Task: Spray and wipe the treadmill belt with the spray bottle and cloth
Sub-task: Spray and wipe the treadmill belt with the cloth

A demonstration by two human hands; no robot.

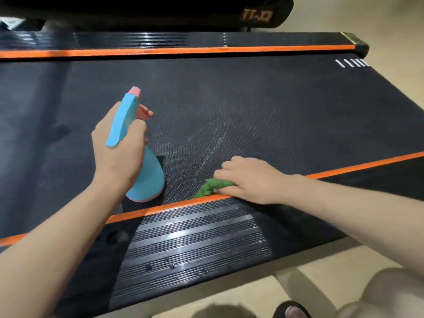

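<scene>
The black treadmill belt [275, 106] stretches across the view, with pale wet streaks near its middle. My left hand [117, 148] grips a blue spray bottle [146, 177] with a pink nozzle, a finger on the pink trigger, the nozzle aimed away over the belt. The bottle's base hovers just above the belt's near edge. My right hand [247, 180] presses a green cloth [211, 185] flat on the belt, right beside the near orange stripe. Most of the cloth is hidden under that hand.
A ribbed black side rail [195, 244] with an orange stripe [174, 206] runs along the near edge; a matching rail [160, 40] lies on the far side. The treadmill's front housing [257, 14] is at the top. Beige floor and my sandalled foot [291, 311] are below.
</scene>
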